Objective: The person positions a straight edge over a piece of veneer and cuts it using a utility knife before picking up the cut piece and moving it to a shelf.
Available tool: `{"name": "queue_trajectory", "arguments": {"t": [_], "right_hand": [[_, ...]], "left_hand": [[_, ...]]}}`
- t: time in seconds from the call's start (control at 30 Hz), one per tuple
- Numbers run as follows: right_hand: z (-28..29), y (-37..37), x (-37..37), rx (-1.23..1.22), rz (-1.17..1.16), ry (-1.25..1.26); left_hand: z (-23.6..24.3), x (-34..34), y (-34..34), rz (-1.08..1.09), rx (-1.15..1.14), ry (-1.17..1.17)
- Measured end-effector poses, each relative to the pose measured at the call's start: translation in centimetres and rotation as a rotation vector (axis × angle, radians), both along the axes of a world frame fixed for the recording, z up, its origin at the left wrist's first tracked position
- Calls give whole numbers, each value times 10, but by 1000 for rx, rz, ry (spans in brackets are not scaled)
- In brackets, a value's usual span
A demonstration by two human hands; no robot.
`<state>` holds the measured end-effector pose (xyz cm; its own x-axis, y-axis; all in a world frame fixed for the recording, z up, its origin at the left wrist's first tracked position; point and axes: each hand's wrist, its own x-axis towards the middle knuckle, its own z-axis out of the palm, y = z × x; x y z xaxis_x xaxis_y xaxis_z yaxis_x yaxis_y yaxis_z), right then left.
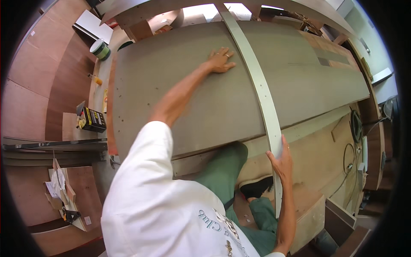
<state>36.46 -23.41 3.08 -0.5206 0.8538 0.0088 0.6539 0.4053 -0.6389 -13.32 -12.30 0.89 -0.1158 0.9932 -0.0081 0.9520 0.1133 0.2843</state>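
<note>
A large grey-brown board [184, 94] lies flat in front of me. Across it, from the far edge towards my body, runs a long pale strip [257, 77] with small dark dots along it; its near end overhangs the board's near edge. My left hand [220, 61] rests flat on the board just left of the strip, fingers spread. Near the strip's overhanging end, my right hand [281, 162] grips it by the edges, thumb on the left side and fingers along the right. The fingers' undersides are hidden.
To the left stand a green-and-white bucket [100, 49], an orange-handled tool [96, 79] and a black-and-yellow tin [92, 120]. A raised panel [141, 12] spans the far side. Black cable [356, 126] hangs at the right. Wooden panels [308, 218] stand at the lower right.
</note>
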Motion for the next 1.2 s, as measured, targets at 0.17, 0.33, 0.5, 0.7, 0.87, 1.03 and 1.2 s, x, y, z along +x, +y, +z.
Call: {"name": "queue_trajectory", "arguments": {"t": [0.17, 0.33, 0.5, 0.7, 0.87, 1.03, 1.2], "right_hand": [[-15, 18, 25, 62, -16, -28], [-20, 27, 20, 24, -58, -15], [26, 39, 28, 119, -4, -78], [94, 45, 115, 332, 6, -161], [145, 31, 123, 369, -63, -300], [128, -14, 196, 266, -250, -258], [60, -93, 213, 217, -462, -115]], "left_hand": [[10, 52, -120, -137, 520, -348], [23, 169, -351, 87, -185, -1484], [-98, 189, -468, 1099, 433, -1985], [-107, 123, -543, 1438, 856, -1987], [-70, 102, -582, 862, 986, -2309], [-81, 107, -570, 675, 989, -2464], [-86, 89, -548, 278, 994, -2520]]}}
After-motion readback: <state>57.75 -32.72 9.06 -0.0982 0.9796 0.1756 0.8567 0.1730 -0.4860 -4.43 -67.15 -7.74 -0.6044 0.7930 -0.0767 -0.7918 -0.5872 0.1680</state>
